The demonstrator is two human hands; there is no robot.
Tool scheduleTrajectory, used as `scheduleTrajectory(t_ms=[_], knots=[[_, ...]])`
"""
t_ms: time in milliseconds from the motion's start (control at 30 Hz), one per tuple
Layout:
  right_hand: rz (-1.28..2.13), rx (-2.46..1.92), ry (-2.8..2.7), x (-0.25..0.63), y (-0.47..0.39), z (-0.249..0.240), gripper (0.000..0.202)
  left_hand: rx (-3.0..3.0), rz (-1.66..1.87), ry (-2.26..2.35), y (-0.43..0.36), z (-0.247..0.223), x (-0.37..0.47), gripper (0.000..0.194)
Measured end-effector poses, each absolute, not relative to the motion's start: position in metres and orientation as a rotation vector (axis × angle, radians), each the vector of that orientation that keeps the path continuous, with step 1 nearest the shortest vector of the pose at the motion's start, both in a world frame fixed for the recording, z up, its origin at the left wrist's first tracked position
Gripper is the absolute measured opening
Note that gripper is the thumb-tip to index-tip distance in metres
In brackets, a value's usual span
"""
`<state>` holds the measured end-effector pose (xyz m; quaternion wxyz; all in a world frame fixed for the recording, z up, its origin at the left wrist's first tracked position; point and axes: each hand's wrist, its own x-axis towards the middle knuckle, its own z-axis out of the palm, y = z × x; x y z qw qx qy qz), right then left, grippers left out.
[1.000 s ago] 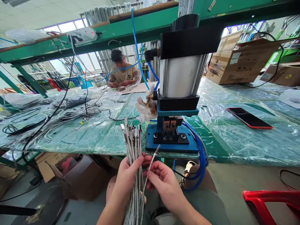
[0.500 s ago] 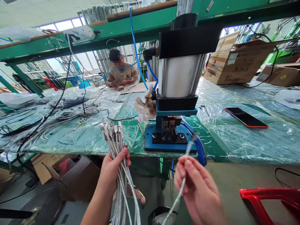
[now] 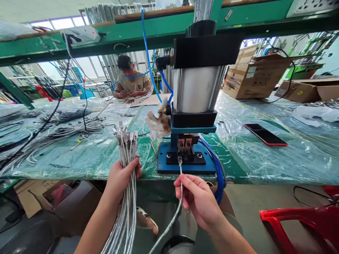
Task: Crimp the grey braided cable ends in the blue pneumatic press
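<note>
My left hand (image 3: 124, 176) is closed around a bundle of silvery cables (image 3: 128, 204), whose flat metal end connectors point upward. Between the thumb and fingers of my right hand (image 3: 194, 194) is a single cable (image 3: 169, 225). The metal connector (image 3: 180, 160) on its tip is at the front of the black jaw block of a pneumatic press (image 3: 196, 88); whether it touches the jaws I cannot tell. The press's blue base (image 3: 162, 165) sits at the table's front edge, just beyond my right hand.
A green table (image 3: 238, 162) under clear plastic sheeting carries a phone (image 3: 265, 134), a hex key (image 3: 224, 126) and more cables (image 3: 66, 132). Cardboard boxes (image 3: 254, 77) stand at back right. A co-worker (image 3: 132, 83) sits across. A red stool (image 3: 299, 218) is at lower right.
My right hand has moved left, bringing the cable's connector from beside the press to the front of its jaws. My left hand still grips the bundle. The view has shifted slightly.
</note>
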<state>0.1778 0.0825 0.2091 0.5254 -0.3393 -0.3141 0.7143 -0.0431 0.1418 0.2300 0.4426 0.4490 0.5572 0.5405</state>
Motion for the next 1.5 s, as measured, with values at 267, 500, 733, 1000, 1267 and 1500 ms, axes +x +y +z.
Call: scheduleTrajectory(t_ms=[267,500,733,1000,1267,1500], knots=[[1.707,-0.783,-0.714,0.182,0.089,0.216,0.032,1.291,1.276,1.432,0.167,0.225,-0.049,0.036],[1.778,-0.75,-0.64,0.185,0.092,0.221,0.029,1.415,1.191,1.531,0.169,0.218,-0.052,0.034],[1.775,-0.769,-0.552,0.189,0.109,0.221,0.025,1.473,1.21,1.544,0.169,0.21,-0.055,0.035],[1.774,-0.735,-0.466,0.188,0.116,0.211,0.022,1.492,1.193,1.558,0.168,0.21,-0.054,0.034],[1.738,-0.74,-0.467,0.186,0.115,0.208,0.023,1.502,1.17,1.59,0.168,0.21,-0.055,0.035],[1.741,-0.743,-0.455,0.184,0.114,0.208,0.023,1.51,1.176,1.576,0.168,0.209,-0.056,0.035]])
